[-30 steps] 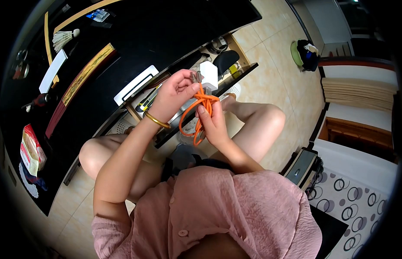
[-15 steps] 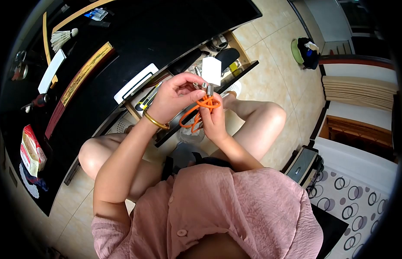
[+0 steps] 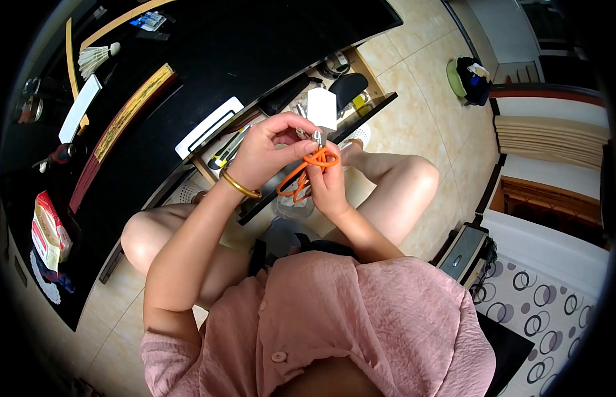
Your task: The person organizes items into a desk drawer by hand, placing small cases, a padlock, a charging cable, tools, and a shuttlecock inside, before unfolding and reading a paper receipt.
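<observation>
Already coiled: orange cable bundled, gripped by right hand; left hand pinching metal plug. Loose end left unsecured.

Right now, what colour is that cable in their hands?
Orange cable, seen best in the head view.
</observation>
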A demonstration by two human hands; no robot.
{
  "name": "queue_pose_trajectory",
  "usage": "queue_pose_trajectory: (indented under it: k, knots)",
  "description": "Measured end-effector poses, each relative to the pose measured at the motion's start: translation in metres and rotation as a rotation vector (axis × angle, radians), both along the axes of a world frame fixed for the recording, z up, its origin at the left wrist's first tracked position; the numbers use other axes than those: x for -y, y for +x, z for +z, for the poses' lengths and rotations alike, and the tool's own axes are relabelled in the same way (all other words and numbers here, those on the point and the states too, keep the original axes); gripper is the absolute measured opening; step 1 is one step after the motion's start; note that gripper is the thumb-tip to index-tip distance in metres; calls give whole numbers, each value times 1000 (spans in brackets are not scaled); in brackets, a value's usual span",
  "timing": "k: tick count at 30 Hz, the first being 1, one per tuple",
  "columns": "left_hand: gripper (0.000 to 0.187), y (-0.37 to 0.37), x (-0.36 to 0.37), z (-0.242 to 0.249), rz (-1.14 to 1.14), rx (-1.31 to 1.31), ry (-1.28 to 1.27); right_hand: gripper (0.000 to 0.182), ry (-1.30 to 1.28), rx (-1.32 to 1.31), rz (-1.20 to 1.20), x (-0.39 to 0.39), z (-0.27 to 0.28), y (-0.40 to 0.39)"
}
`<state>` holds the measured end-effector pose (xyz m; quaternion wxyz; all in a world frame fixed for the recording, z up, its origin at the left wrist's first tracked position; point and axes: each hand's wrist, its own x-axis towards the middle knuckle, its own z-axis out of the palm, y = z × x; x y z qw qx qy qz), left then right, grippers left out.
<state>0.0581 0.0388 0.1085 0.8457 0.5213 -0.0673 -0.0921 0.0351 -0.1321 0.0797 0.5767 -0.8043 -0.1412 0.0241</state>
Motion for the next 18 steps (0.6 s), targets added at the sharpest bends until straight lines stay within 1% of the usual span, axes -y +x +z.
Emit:
queue_pose_trajectory:
  k: [6, 8, 9, 11, 13, 14, 15, 17, 18]
  knots:
    - [20, 0, 0, 0, 5, 4, 20, 32, -19, 18, 5, -2, -1, 0]
    - [20, 0, 1, -3, 6, 5, 17, 31, -11, 73, -11, -4, -2, 0]
    - [21, 0, 2, -6, 18, -19, -1, 31, -11, 72, -11, -4, -3, -1]
    - [21, 2, 4, -12, 31, -42, -19, 29, 19, -99, -32, -3, -4, -2]
    - [22, 4, 6, -15, 96, -139, -40, 28, -7, -118, -47, -2, -3, -1]
    - [22, 4, 7, -14, 84, -169, -41, 28, -33, -136, -61, -2, -3, -1]
    - [22, 3, 7, -16, 83, -170, -40, 28, -33, -138, -61, -1, -3, -1]
    - [30, 3, 8, -20, 70, -252, -67, 26, -98, -41, -27, 0, -3, 0]
    - [30, 3, 8, -20, 70, -253, -66, 26, -98, -43, -28, 1, -2, 0]
